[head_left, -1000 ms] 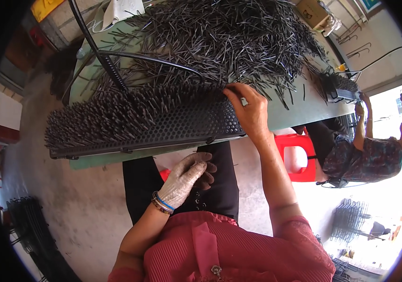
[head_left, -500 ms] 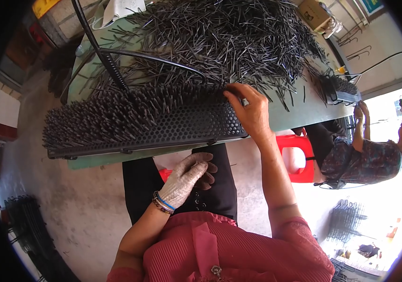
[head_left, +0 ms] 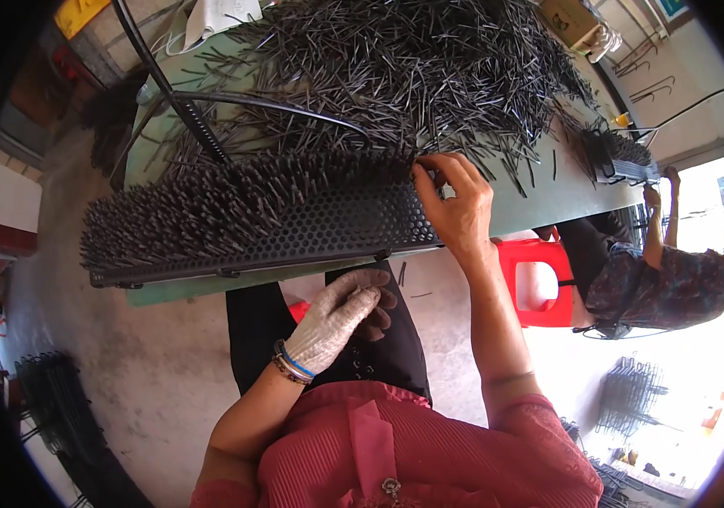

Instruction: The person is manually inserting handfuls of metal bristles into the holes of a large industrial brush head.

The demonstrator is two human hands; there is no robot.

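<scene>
A long black perforated panel [head_left: 353, 216] stands at the table's near edge. Short dark strips [head_left: 184, 207] bristle from its left and upper holes, while bare holes show at the lower right. My bare right hand [head_left: 459, 203] is at the panel's upper right corner, thumb and fingers pinched together; what they hold is too small to make out. Above my lap is my left hand [head_left: 341, 313], in a pale knitted glove with dark fingertips. Its fingers are curled in, and whatever lies inside them is hidden.
A big heap of loose dark strips [head_left: 413, 76] covers the green table [head_left: 514, 212]. A black bent frame [head_left: 154, 63] rises behind the panel. At right, another person [head_left: 658, 284] works at a similar panel [head_left: 620, 157] near a red stool [head_left: 536, 317]. Wire racks [head_left: 629, 394] stand on the floor.
My right hand has shifted slightly right along the panel's top edge, still pinched. My left hand stays nearly in place. The other person's arms have moved.
</scene>
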